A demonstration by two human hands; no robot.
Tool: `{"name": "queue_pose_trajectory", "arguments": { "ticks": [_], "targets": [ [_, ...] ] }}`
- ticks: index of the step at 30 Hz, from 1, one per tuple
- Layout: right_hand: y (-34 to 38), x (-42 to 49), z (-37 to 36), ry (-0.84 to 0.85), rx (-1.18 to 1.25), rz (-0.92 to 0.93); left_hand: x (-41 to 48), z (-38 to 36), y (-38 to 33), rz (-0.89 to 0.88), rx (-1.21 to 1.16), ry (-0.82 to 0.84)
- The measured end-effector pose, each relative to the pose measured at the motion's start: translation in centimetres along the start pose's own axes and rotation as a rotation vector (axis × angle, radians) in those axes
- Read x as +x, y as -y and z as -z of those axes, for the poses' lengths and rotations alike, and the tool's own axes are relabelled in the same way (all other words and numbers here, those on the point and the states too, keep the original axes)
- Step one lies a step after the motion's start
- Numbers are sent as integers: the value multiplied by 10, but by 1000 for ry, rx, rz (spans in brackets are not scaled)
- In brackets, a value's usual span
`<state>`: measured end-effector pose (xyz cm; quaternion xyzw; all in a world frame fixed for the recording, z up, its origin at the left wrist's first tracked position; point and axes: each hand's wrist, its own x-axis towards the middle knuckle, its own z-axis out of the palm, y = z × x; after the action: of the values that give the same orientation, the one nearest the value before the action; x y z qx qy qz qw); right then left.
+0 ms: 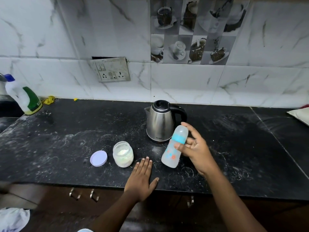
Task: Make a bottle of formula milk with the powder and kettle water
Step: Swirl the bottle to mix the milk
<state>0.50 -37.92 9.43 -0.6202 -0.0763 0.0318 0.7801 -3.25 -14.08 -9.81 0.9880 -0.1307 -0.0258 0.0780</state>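
Note:
My right hand grips a baby bottle with a blue collar and a clear cap, tilted to the right just above the black counter. Flat on the counter near its front edge lies my left hand, fingers together and holding nothing. A steel kettle with a black lid and handle stands behind the bottle. Left of the bottle is an open clear jar of white powder. Its pale purple lid lies beside the jar on the left.
A white and green spray bottle stands at the counter's far left by the sink. A wall socket plate sits on the tiled wall behind. A pale object lies at the right edge. Cabinet handles are below the counter.

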Motion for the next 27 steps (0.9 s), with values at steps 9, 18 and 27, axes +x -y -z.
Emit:
{"name": "queue_pose_trajectory", "arguments": {
  "ticks": [9, 18, 27],
  "targets": [
    [0, -1, -5, -150, 55, 45, 1, -1, 2, -4, -7, -6],
    [6, 2, 2, -229, 94, 42, 0, 0, 1, -9, -19, -18],
    [5, 3, 2, -109, 52, -2, -1, 0, 1, -14, -24, -13]
  ]
}}
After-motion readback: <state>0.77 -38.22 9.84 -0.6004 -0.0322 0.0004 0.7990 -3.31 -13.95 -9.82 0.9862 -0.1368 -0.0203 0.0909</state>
